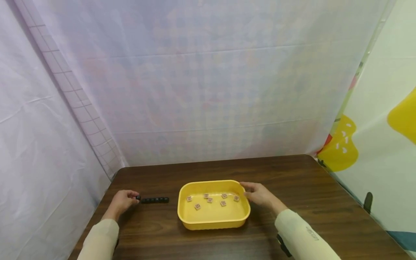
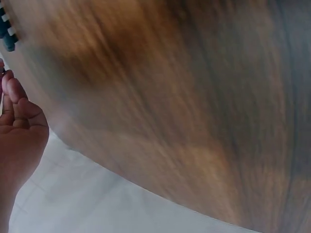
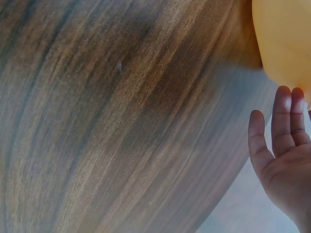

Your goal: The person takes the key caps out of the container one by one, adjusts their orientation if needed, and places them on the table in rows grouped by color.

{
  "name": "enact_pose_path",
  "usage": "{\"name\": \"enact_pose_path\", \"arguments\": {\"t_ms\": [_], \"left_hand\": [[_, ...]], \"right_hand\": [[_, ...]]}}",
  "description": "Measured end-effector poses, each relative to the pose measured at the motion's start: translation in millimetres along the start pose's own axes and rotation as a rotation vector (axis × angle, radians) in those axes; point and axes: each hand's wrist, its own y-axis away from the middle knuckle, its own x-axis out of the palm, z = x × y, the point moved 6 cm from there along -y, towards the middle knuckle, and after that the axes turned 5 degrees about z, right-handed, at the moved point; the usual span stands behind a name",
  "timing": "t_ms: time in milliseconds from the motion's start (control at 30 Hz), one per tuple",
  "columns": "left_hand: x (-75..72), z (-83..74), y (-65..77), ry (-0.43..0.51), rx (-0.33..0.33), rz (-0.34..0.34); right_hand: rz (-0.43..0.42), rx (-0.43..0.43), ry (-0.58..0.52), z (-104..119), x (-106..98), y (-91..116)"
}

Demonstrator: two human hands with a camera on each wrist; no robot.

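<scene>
**Where a small nudge would show**

Closest to us, past the pale sleeves (image 1: 99, 238), the yellow tray (image 1: 212, 225) stands on the brown table (image 1: 152, 234). We think a sideways shove could slide it and jostle the pale cubes (image 1: 197, 206) scattered on its floor. To its left, the left hand (image 1: 121, 201) pinches a black cube (image 1: 138, 197) at its fingertips, just beside the left end of the row of black cubes (image 1: 155, 200). Pushed in off line, that cube could buckle the row; a loose pinch could drop it. The right hand (image 1: 260, 195) lies at the tray's right end, fingers straight against the outer wall, little finger spread from its neighbours. Sudden pressure there, in our judgement, could tip or shift the tray.

As for what we miss: the left wrist view crops the left fingertips and shows just a blurred bit of the row, while the right wrist view cuts off the right hand's thumb side. We cannot read the marks on the pale cubes. Farthest away, the pale curtain (image 1: 208, 90) hides whatever lies behind.
</scene>
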Motion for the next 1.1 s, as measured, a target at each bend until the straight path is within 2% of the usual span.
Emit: {"name": "enact_pose_path", "arguments": {"t_ms": [433, 733, 1100], "left_hand": [[10.0, 11.6, -1.3, -0.033, -0.025, 0.023], [12.8, 11.4, -2.2, -0.066, -0.010, 0.045], [12.0, 5.0, -1.5, -0.070, -0.023, 0.055]], "right_hand": [[0.018, 0.015, 0.008, -1, 1, 0], [0.012, 0.015, 0.017, 1, 0, -1], [0.007, 0.034, 0.017, -3, 0, -3]]}}
